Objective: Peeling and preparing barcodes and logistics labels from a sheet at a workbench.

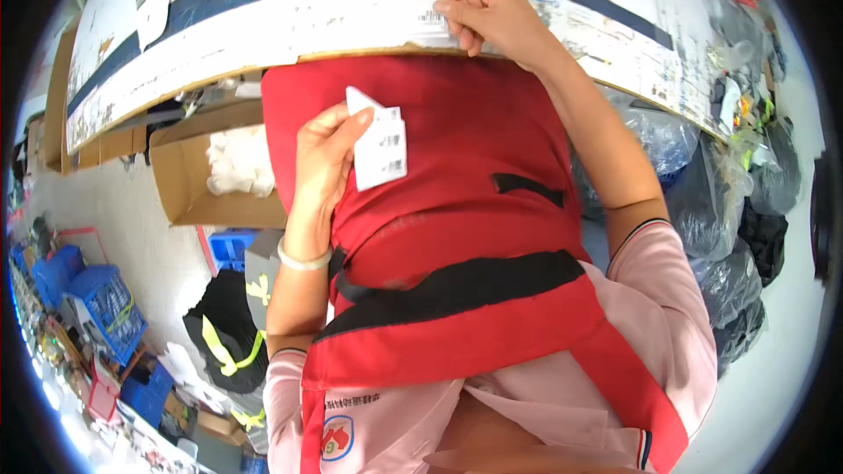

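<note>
My left hand (330, 151) is closed on a folded strip of white labels (381, 154) with small black barcodes printed on it. It holds the strip over the red apron (439, 123) on my lap, and one corner of the strip sticks up behind the thumb. At the table's near edge, my right hand (492, 17) is pinched, thumb against fingers. A small barcode sticker (428, 17) shows right at its fingertips. Whether the fingers hold the sticker or it lies on the table, I cannot tell.
In front of me runs a white and dark blue table (351, 31) with papers and clear film on it. An open cardboard box (189, 167) with white items stands below left. Blue crates (101, 298) are farther left. Filled plastic bags (707, 202) crowd the right side.
</note>
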`<state>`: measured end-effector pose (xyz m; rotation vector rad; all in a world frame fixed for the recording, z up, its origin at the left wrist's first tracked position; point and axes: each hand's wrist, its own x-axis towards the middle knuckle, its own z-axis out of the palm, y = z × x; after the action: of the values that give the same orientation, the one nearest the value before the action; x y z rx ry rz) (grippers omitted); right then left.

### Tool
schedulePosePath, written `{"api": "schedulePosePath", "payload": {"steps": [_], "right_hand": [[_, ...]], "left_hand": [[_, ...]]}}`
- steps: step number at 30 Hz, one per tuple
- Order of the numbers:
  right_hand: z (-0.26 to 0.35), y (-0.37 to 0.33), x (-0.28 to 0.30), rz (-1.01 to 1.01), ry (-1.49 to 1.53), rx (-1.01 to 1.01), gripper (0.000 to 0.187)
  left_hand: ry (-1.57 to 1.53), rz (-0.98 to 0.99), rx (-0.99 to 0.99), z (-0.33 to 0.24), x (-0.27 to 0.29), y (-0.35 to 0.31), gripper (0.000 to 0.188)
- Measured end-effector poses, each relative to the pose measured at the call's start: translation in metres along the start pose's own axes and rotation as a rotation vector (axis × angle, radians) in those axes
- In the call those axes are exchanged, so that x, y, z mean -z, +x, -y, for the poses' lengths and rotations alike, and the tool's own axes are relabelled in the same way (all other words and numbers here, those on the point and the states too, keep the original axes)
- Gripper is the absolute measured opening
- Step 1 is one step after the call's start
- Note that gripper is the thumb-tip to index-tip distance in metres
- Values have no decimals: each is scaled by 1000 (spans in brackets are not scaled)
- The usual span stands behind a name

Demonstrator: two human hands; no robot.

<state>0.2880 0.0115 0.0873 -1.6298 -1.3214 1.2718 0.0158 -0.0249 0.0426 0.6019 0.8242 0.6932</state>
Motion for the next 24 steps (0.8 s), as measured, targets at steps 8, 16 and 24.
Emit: {"api": "schedulePosePath", "payload": {"steps": [8, 16, 24], "right_hand": [[-62, 25, 149, -461, -218, 93, 15], [-37, 18, 121, -810, -694, -142, 17], [19, -55, -47, 177, 122, 59, 19]], "left_hand": [[20, 4, -71, -8, -13, -4, 11], [56, -42, -111, -16, -23, -3, 9], [58, -51, -204, -16, -20, -3, 10]]}}
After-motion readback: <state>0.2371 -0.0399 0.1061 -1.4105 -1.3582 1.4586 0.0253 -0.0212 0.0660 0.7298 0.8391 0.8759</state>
